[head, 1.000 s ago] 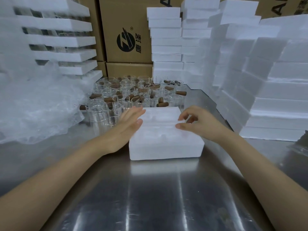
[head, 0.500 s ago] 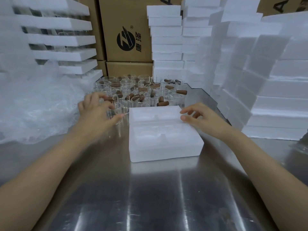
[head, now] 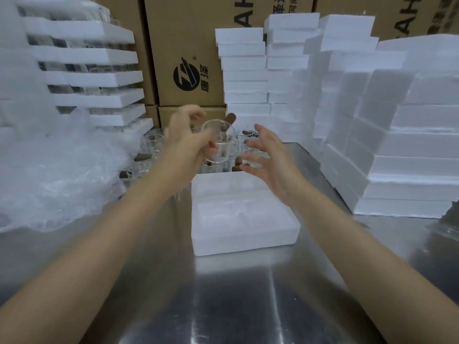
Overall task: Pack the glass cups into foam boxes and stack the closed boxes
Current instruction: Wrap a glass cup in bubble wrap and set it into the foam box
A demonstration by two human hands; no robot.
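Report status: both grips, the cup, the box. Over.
Left grip holds glass cup aloft near the foam box. Right grip beside the cup, fingers spread. Box open, empty, nothing blocking it.

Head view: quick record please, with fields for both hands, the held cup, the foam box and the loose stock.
foam box: on the steel table, uncovered, recesses look empty
left hand: grips a glass cup in the air
glass cup: clear, brown handle, beyond the box's far edge
right hand: open, fingers spread, beside the cup, holding nothing
loose cups: clustered behind the box
foam stacks: right and back
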